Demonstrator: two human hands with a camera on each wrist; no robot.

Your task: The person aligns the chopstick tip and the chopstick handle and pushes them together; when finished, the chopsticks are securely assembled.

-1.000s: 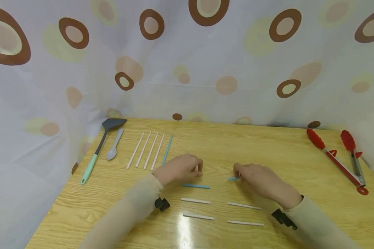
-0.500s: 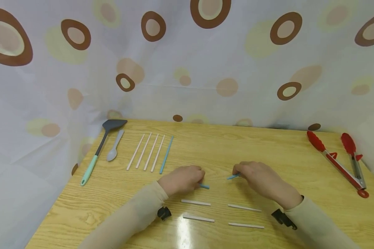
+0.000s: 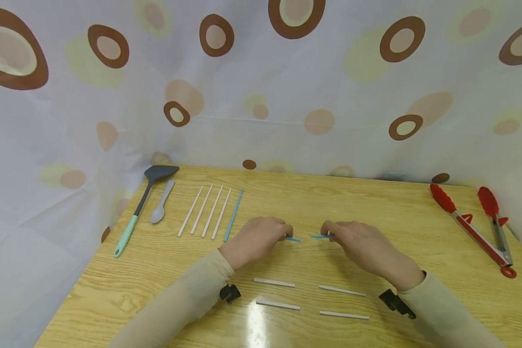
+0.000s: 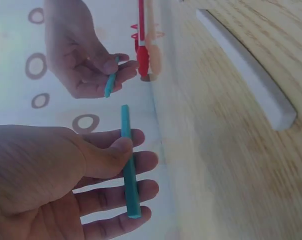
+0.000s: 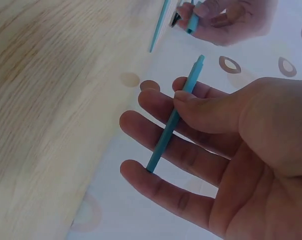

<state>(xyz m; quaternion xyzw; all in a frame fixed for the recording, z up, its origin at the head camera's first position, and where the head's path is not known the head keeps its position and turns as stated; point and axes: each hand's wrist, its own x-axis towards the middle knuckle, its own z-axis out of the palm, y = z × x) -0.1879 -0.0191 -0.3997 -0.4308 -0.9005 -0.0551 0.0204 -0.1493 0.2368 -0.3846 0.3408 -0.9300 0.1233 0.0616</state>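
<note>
Head view showed the left hand [image 3: 257, 240] pinching the left blue chopstick piece [image 3: 293, 239] and the right hand [image 3: 367, 249] the right blue chopstick piece [image 3: 320, 236], each grip closed thumb-to-finger, over the middle of the worktop [image 3: 374, 203], long axes nearly aligned, tips facing across a narrow gap.

You face a pale, creased sheet [image 3: 252, 67] printed with brown rings and soft yellow and tan spots, wrapping round to your left. Below it lies your wood-grain table [image 3: 352, 200], with white glare [image 3: 257, 326] shining near your side.
</note>
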